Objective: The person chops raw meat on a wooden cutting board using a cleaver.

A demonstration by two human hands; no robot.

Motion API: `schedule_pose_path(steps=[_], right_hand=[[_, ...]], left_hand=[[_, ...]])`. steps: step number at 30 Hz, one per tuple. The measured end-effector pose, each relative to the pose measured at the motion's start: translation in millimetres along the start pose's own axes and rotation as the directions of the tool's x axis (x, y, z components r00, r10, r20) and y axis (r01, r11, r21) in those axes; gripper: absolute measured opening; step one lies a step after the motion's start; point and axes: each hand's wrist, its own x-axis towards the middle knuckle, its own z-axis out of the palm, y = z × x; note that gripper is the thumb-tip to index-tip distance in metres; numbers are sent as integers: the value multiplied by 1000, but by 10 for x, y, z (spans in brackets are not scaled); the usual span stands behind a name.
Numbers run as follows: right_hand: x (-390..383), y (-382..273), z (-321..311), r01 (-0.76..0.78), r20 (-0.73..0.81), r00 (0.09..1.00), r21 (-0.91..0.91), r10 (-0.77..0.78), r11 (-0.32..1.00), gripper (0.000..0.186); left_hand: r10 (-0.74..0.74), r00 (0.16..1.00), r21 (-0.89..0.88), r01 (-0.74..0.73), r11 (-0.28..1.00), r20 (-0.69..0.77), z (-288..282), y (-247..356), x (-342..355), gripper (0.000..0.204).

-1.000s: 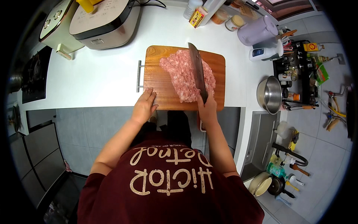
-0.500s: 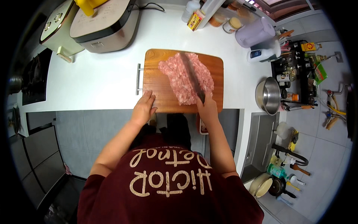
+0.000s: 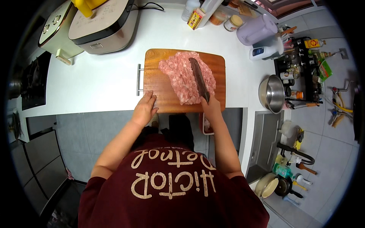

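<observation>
A wooden cutting board lies on the white counter at its front edge. Spread over the board's middle and right is a flat mass of pink minced meat. Around the handle of a dark-bladed kitchen knife my right hand is closed, at the board's near right. The blade points away from me over the meat's right half; whether its edge touches the meat I cannot tell. My left hand rests on the near left corner of the board, fingers stretched out and holding nothing.
A metal handle sits beside the board's left edge. At the back left stands a rice cooker. Right of the board are a steel bowl, a lilac pitcher and a sink. Below the counter shows a red-rimmed container.
The knife's tip has come nearer to me and to the right, and its blade shows broader over the meat. The view has shifted slightly; my left hand stays at the board's corner.
</observation>
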Motion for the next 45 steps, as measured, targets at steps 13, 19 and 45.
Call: schedule_pose_path(steps=[13,19,45], right_hand=[[-319,-169,-40,10,86,996,-100,-1,995,33],[-773,-172,113,305,272,936,-306,-224,902,30],[-122,-609,-597,14,-102,995,195,6,981,38]], left_hand=[[22,996,49,-18,999,-81,15,0,-19,53],[-12,999,26,13,1000,-44,13,8,9,53],[-28,998,40,30,999,-55,11,40,5,55]])
